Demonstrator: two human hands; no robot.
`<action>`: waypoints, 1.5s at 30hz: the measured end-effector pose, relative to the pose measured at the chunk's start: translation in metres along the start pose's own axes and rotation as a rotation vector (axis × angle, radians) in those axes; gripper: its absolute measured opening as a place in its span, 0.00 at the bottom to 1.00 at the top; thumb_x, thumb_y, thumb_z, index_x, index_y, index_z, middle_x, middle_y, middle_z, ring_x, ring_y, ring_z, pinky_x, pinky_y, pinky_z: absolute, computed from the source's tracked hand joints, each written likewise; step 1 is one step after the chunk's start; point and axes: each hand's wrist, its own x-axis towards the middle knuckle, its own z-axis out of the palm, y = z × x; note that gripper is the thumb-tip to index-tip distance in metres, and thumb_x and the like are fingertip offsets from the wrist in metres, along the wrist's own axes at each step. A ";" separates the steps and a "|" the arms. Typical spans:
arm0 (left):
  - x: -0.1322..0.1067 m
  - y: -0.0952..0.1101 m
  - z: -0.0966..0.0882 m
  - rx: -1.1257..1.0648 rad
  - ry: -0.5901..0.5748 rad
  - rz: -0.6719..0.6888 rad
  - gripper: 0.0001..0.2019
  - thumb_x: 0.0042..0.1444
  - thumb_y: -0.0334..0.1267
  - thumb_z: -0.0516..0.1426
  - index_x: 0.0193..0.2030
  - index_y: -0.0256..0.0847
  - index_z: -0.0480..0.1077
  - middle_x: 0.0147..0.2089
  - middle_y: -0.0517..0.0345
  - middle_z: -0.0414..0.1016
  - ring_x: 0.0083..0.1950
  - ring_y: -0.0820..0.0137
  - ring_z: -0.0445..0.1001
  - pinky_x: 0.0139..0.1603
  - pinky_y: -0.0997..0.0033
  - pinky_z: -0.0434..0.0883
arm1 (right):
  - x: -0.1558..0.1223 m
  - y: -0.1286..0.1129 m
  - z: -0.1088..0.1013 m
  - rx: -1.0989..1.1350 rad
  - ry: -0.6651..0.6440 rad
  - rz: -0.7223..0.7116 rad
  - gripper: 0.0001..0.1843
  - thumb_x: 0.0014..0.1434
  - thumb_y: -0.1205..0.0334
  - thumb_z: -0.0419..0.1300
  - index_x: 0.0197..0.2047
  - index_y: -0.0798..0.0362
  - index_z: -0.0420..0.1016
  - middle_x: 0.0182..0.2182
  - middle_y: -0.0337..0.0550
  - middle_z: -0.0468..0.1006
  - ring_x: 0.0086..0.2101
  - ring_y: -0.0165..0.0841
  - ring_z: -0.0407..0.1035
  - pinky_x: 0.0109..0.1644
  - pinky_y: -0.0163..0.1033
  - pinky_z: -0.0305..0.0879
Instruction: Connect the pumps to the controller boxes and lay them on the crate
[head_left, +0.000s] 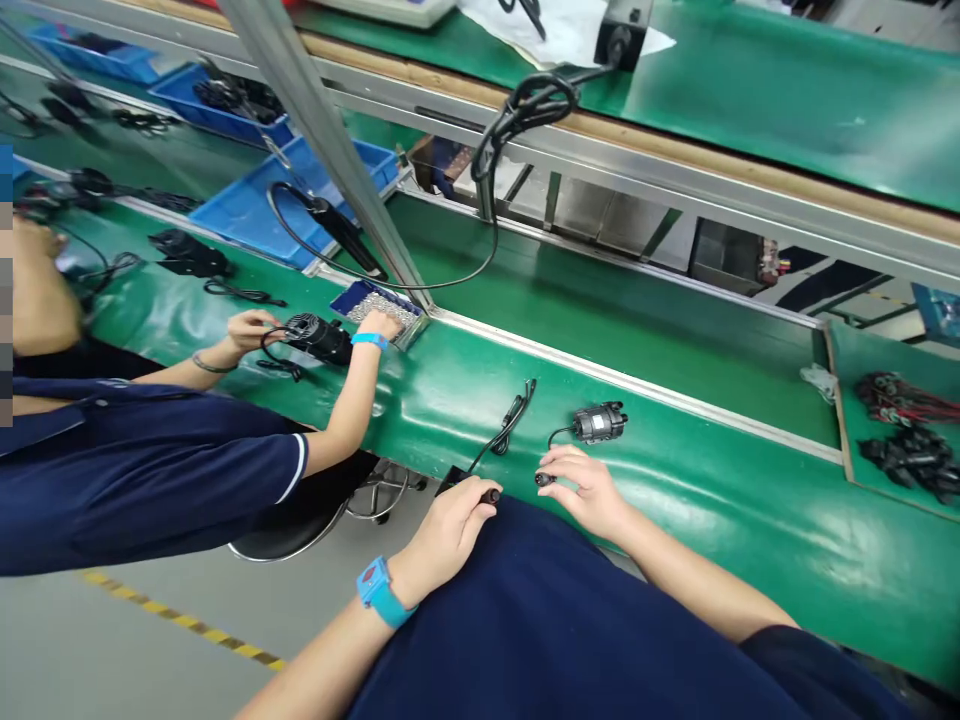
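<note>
A small black plug is pinched between the thumb and fingers of the left hand, which is closed down to the plug's width. Another black end, a round connector, is gripped by the fingertips of the right hand, with the hand otherwise loosely curled. The two ends are held near each other but apart, so no join between them has been made.

Just beyond the right hand, a black motor is laid on its side on the green bench. Its short lead is already attached at the motor and seems to be run down to the connector, though the last stretch is hidden by the fingers. Beyond the left hand, a bundled cord is left folded, and its near end is led to a black box partly covered by that hand.

Farther to the left of the left hand, a second motor is handled by a co-worker, beside a tray of small metal pieces.
</note>
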 end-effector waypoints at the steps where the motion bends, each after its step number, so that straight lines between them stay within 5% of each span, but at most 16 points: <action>1: 0.003 0.005 0.000 -0.013 -0.036 0.002 0.11 0.70 0.37 0.48 0.49 0.41 0.71 0.38 0.56 0.74 0.38 0.70 0.74 0.41 0.71 0.71 | -0.002 -0.003 -0.002 0.032 -0.007 0.021 0.08 0.64 0.57 0.65 0.44 0.50 0.79 0.35 0.44 0.82 0.41 0.37 0.74 0.48 0.45 0.72; 5: 0.009 0.015 0.000 -0.055 -0.110 -0.008 0.10 0.70 0.35 0.49 0.51 0.42 0.71 0.41 0.56 0.75 0.41 0.71 0.74 0.44 0.71 0.71 | -0.009 -0.016 -0.008 0.095 -0.085 0.112 0.09 0.65 0.56 0.64 0.46 0.51 0.78 0.34 0.42 0.81 0.34 0.32 0.74 0.40 0.37 0.71; 18: 0.015 0.027 0.007 -0.011 -0.142 -0.043 0.15 0.70 0.35 0.50 0.59 0.42 0.69 0.44 0.55 0.76 0.44 0.70 0.76 0.47 0.70 0.73 | -0.005 -0.016 -0.019 0.191 -0.221 0.132 0.12 0.69 0.55 0.59 0.48 0.51 0.80 0.36 0.44 0.82 0.35 0.32 0.74 0.42 0.37 0.70; 24: 0.020 0.043 0.006 -0.067 -0.159 -0.174 0.06 0.68 0.35 0.52 0.47 0.43 0.69 0.39 0.61 0.77 0.38 0.72 0.76 0.42 0.72 0.71 | -0.005 -0.015 -0.021 0.267 -0.228 0.202 0.14 0.69 0.52 0.58 0.46 0.52 0.80 0.35 0.44 0.81 0.35 0.32 0.73 0.42 0.38 0.70; 30: 0.025 0.048 0.007 -0.088 -0.120 -0.168 0.07 0.69 0.38 0.51 0.45 0.42 0.70 0.38 0.60 0.77 0.38 0.71 0.75 0.42 0.71 0.70 | -0.006 -0.018 -0.024 0.269 -0.231 0.243 0.14 0.70 0.53 0.57 0.46 0.52 0.80 0.36 0.44 0.81 0.35 0.32 0.73 0.42 0.39 0.71; 37: 0.019 0.042 0.008 -0.052 -0.129 -0.146 0.09 0.70 0.40 0.50 0.46 0.42 0.71 0.38 0.58 0.78 0.38 0.70 0.76 0.41 0.70 0.71 | -0.008 -0.022 -0.018 0.130 -0.189 0.154 0.13 0.68 0.52 0.60 0.47 0.51 0.81 0.33 0.44 0.81 0.33 0.33 0.73 0.39 0.39 0.70; 45: 0.014 0.036 0.010 0.179 -0.166 -0.113 0.12 0.70 0.40 0.51 0.51 0.40 0.72 0.43 0.52 0.79 0.43 0.64 0.78 0.46 0.63 0.75 | -0.011 -0.015 -0.010 -0.162 -0.171 -0.124 0.12 0.69 0.61 0.58 0.53 0.53 0.76 0.31 0.44 0.77 0.31 0.33 0.68 0.36 0.41 0.68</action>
